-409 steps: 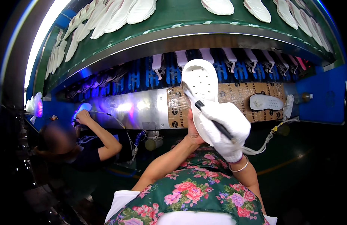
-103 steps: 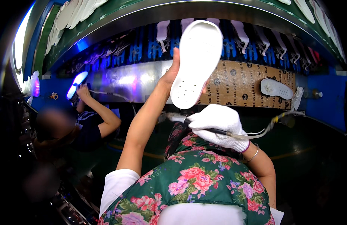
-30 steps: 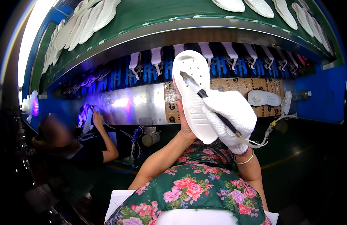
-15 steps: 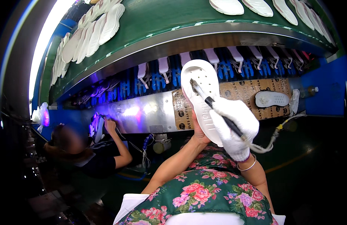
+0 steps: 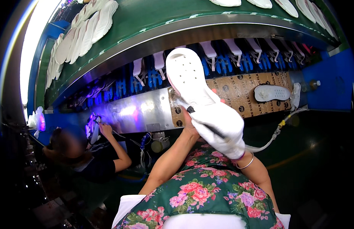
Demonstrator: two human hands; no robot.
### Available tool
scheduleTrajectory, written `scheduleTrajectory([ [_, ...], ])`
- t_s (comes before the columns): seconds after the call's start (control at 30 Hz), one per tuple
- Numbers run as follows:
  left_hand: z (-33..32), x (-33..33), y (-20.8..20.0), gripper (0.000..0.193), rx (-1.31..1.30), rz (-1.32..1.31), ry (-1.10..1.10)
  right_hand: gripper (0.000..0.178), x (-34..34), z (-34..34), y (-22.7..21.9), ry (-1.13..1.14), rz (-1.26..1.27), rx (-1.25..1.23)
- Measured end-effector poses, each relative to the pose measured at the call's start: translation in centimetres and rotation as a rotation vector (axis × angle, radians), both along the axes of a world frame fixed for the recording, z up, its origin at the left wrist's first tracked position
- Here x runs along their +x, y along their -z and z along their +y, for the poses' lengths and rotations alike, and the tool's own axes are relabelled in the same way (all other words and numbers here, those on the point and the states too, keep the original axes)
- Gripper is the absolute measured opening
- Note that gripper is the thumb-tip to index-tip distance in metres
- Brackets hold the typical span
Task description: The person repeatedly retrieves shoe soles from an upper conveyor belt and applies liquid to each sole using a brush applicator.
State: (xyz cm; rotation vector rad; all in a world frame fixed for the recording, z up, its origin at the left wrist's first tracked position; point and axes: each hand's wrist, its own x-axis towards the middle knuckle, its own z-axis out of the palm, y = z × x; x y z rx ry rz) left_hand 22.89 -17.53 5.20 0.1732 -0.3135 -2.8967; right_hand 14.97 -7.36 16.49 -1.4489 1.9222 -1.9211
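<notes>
A white shoe sole [image 5: 186, 74] with small holes in its broad end is tilted up before me. My bare left hand [image 5: 190, 124] is closed around it from below; fingertips show past its right edge. In a white knitted glove, my right hand [image 5: 222, 128] grips a dark-handled brush [image 5: 212, 130] with a clear tube at its rear. The brush's pale tip is at the sole's left edge, slightly blurred. The glove covers the sole's lower part.
A second sole [image 5: 272, 93] lies on taped cardboard [image 5: 233, 100] on the metal bench [image 5: 148, 110]. White soles [image 5: 102, 23] rest on the green belt [image 5: 157, 17] above. Lilac shoe parts [image 5: 234, 47] line the shelf below it. A co-worker's arm [image 5: 117, 147] is at left.
The sole and both hands have shifted left. The brush tip has gone from the sole's holed face down to its left edge. My right hand has turned and now covers more of the sole.
</notes>
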Motion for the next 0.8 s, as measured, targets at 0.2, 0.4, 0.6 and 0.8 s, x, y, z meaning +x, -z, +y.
scheduleTrajectory([
  [0.2,-1.3,-0.6,-0.6,0.106,0.033,0.112,-0.072,0.021,-0.1,-0.2,0.7,0.066,0.091,-0.006],
  [0.4,-1.8,-0.4,-1.6,0.109,0.037,0.062,-0.129,0.017,-0.1,0.3,1.1,-0.066,-0.185,-0.046],
  [0.6,-2.2,-0.5,-2.3,0.114,0.172,0.23,0.013,0.022,1.1,0.1,1.8,-0.122,0.127,0.005],
  [0.8,-4.1,0.4,-1.9,0.114,0.09,0.101,-0.057,0.021,-0.3,0.6,1.9,-0.149,-0.054,0.081],
])
